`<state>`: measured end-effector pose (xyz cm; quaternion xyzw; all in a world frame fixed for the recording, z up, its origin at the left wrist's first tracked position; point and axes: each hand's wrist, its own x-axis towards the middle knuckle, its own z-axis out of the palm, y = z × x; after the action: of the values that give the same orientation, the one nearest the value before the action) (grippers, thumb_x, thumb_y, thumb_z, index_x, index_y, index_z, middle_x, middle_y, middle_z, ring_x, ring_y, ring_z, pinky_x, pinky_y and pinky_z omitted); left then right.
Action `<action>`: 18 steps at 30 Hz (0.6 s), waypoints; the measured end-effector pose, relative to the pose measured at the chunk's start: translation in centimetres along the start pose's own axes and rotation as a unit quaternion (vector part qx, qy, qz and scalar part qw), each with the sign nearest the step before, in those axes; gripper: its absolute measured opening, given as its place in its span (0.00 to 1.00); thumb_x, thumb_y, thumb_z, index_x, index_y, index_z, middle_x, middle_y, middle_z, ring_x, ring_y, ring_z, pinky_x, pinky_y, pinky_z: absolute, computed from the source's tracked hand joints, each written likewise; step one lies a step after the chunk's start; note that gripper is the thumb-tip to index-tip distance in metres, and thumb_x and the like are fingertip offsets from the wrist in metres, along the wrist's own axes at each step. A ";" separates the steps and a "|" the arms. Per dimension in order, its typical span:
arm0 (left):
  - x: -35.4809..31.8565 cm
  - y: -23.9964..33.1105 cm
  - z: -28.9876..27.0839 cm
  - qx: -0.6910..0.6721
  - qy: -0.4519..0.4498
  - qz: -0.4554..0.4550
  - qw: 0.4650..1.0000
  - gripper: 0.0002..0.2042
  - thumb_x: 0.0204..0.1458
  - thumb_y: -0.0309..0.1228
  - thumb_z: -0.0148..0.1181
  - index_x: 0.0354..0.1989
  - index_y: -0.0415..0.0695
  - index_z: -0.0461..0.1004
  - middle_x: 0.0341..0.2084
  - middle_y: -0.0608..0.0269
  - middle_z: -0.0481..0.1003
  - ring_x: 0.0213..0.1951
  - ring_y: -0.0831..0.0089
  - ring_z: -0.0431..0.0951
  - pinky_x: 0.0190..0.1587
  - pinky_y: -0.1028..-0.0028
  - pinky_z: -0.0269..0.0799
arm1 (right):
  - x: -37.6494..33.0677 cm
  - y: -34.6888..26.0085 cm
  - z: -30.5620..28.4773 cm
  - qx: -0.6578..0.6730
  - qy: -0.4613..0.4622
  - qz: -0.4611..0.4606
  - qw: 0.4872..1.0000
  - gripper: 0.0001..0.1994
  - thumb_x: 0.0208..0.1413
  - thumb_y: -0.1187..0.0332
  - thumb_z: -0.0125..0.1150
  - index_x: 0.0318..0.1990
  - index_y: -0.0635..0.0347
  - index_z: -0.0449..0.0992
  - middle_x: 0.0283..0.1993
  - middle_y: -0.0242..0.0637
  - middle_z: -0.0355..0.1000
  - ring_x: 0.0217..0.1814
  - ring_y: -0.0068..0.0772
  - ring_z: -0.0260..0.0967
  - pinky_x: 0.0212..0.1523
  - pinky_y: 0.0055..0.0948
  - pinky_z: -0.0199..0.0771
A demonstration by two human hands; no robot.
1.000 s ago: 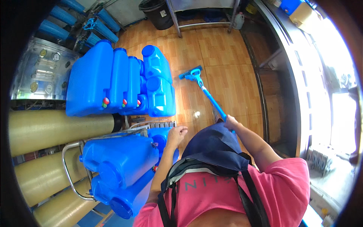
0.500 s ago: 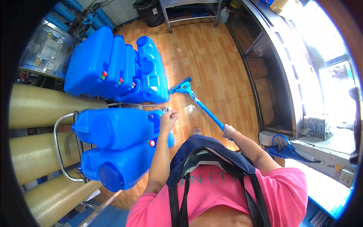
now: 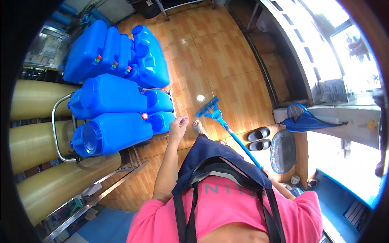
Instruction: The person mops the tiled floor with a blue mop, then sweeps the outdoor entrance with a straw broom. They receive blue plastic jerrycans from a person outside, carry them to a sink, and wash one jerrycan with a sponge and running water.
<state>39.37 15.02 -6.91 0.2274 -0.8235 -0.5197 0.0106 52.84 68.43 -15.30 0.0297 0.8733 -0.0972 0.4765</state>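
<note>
Closed, rectangular blue plastic jugs [image 3: 115, 93], contents hidden, stand beside the loosely curled, empty left hand [image 3: 177, 127]; the partly hidden right hand [image 3: 265, 172] grips a blue long-handled mop [image 3: 234, 136] on wood-patterned floor [image 3: 239, 93].

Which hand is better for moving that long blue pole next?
Probably the right hand: the blue pole runs up to it, though navy cloth partly hides its grip. The left hand looks empty and is nearer the blue jugs.
</note>
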 end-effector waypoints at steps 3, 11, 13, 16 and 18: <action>-2.8 0.4 0.9 0.047 -0.028 0.005 0.998 0.09 0.51 0.29 0.60 0.38 0.40 0.78 0.27 0.58 0.79 0.28 0.73 0.78 0.34 0.75 0.73 | -6.3 6.6 3.8 0.062 -0.013 0.077 0.995 0.14 0.49 0.68 0.56 0.42 0.60 0.62 0.29 0.45 0.70 0.29 0.43 0.70 0.30 0.42 0.70; -6.5 1.2 0.9 0.088 -0.079 -0.012 0.993 0.10 0.51 0.31 0.59 0.38 0.39 0.78 0.27 0.55 0.79 0.28 0.71 0.78 0.34 0.74 0.73 | -12.4 11.9 9.8 0.192 0.001 0.179 0.965 0.08 0.47 0.66 0.57 0.30 0.59 0.67 0.21 0.37 0.65 0.20 0.36 0.64 0.21 0.36 0.65; -7.1 1.3 0.6 0.119 -0.086 0.015 0.989 0.11 0.51 0.32 0.58 0.39 0.39 0.78 0.28 0.53 0.79 0.29 0.68 0.79 0.35 0.72 0.74 | -10.5 10.7 11.1 0.232 0.006 0.178 0.956 0.08 0.47 0.65 0.57 0.27 0.59 0.68 0.18 0.36 0.64 0.17 0.34 0.62 0.19 0.35 0.64; -8.3 1.1 -0.5 0.141 -0.089 0.029 0.986 0.11 0.51 0.32 0.58 0.39 0.40 0.78 0.29 0.51 0.79 0.30 0.64 0.80 0.36 0.70 0.75 | -5.3 6.2 11.8 0.312 0.011 0.165 0.936 0.09 0.46 0.64 0.57 0.23 0.58 0.70 0.15 0.33 0.63 0.14 0.32 0.60 0.15 0.33 0.62; -9.2 1.0 -1.3 0.152 -0.093 0.026 0.984 0.11 0.51 0.33 0.57 0.39 0.40 0.77 0.31 0.52 0.79 0.33 0.61 0.80 0.37 0.67 0.75 | 0.2 1.0 10.0 0.390 0.013 0.139 0.910 0.10 0.46 0.63 0.57 0.20 0.58 0.71 0.13 0.31 0.61 0.11 0.30 0.58 0.13 0.32 0.60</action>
<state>47.60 17.81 -3.40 0.1558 -0.8959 -0.4067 -0.0874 61.17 67.46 -20.87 0.3357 0.7588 -0.3622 0.4247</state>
